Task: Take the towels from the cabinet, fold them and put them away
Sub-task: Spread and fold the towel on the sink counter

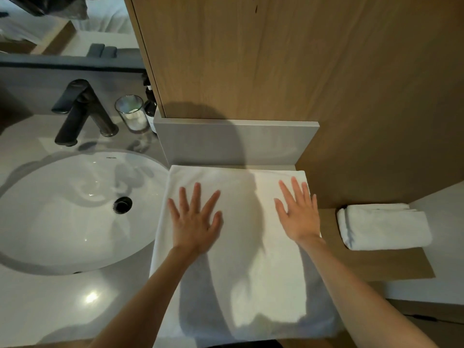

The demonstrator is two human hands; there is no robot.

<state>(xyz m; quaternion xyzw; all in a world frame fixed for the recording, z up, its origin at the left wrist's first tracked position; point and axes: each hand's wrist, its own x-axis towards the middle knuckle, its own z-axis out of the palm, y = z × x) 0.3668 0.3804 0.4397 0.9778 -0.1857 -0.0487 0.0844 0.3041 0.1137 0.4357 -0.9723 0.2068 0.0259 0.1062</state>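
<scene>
Left hand (pixel 194 221) and right hand (pixel 298 214) press flat, fingers spread, gripping nothing, on the towel (pixel 241 247); sink (pixel 75 212) borders it at nine o'clock, folded towel (pixel 384 227) lies apart at three.

soft white cloth towel (pixel 251 247), glossy sink (pixel 62 209), matt wood cabinet (pixel 251 59)

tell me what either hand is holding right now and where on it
Nothing is held. The left hand and right hand lie flat with fingers spread on top of the white towel, pressing it, not gripping it.
</scene>
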